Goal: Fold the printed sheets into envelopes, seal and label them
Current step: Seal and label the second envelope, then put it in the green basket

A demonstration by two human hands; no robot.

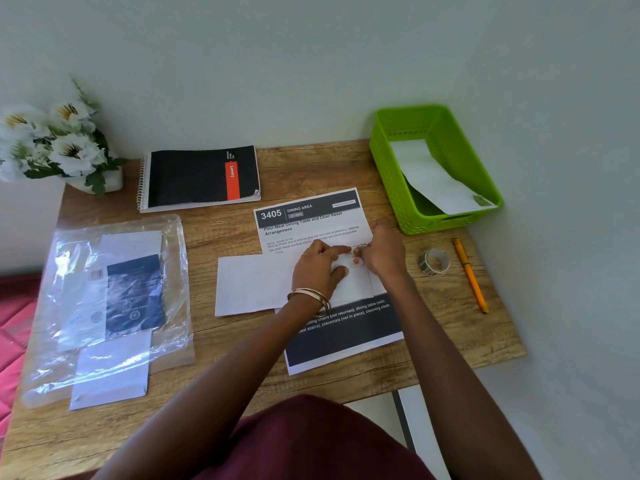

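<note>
**Envelope work at wooden desk, head view**

Head view. Desk [311,168], wood grain, set against a pale wall. At centre: printed sheet [308,220] headed "3405 DINING AREA", lying flat, its dark lower band towards 6 o'clock. White envelope [249,284] lies across the sheet's middle, its left end overhanging towards 9 o'clock.

Left hand [320,268], bangles at the wrist, presses down on the envelope, index finger stretched along its upper edge, the other fingers bent against the paper. Right hand [381,251] meets it at the envelope's upper right part, fingertips pinching something small there; what it is cannot be told.

At 1 o'clock: green basket [388,157] holding one finished envelope [436,178] laid aslant. At 3 o'clock: tape roll [433,261], with an orange pen [471,275] just beside it. At 11 o'clock: black spiral notebook [201,176]. At 10 o'clock: white flowers [52,143]. At 8 o'clock: clear plastic pack [110,299] of envelopes.
</note>
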